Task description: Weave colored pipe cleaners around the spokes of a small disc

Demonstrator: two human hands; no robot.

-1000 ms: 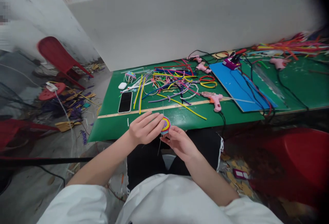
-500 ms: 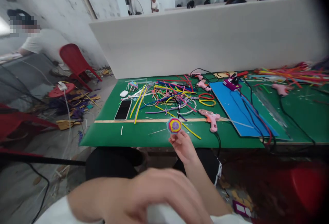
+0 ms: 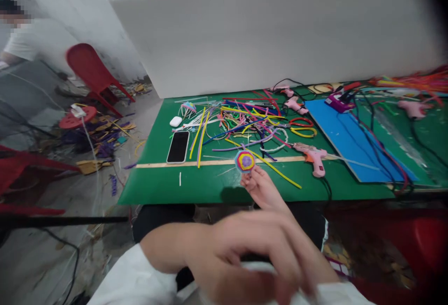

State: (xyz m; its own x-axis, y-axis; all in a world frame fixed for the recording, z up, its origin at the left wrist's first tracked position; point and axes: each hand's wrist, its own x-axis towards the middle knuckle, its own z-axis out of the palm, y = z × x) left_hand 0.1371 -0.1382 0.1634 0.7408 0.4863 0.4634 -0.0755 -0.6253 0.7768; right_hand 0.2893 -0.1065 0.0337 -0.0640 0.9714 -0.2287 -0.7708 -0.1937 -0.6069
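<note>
My right hand [image 3: 261,186] pinches a small round disc [image 3: 246,161] above the front part of the green table. Rings of light blue, red and yellow surround its purple middle, like coiled pipe cleaners. Very close to the camera, my left hand [image 3: 255,249] is bent at the fingers and smeared by motion; whether anything is in it I cannot make out. A yellow pipe cleaner [image 3: 280,171] lies just right of the disc. Behind it spreads a tangle of coloured pipe cleaners [image 3: 241,128].
On the green table [image 3: 210,188] are a phone [image 3: 178,147], a white case [image 3: 175,121], scissors [image 3: 303,131], a pink glue gun [image 3: 317,158] and a blue board [image 3: 350,151]. A purple power strip [image 3: 339,102] trails cables. A white partition [image 3: 262,39] stands behind. A person [image 3: 42,39] sits left.
The view has tilted down and shifted, so the table sits further right. My left hand has moved right in the picture; my right hand still holds the disc.
</note>
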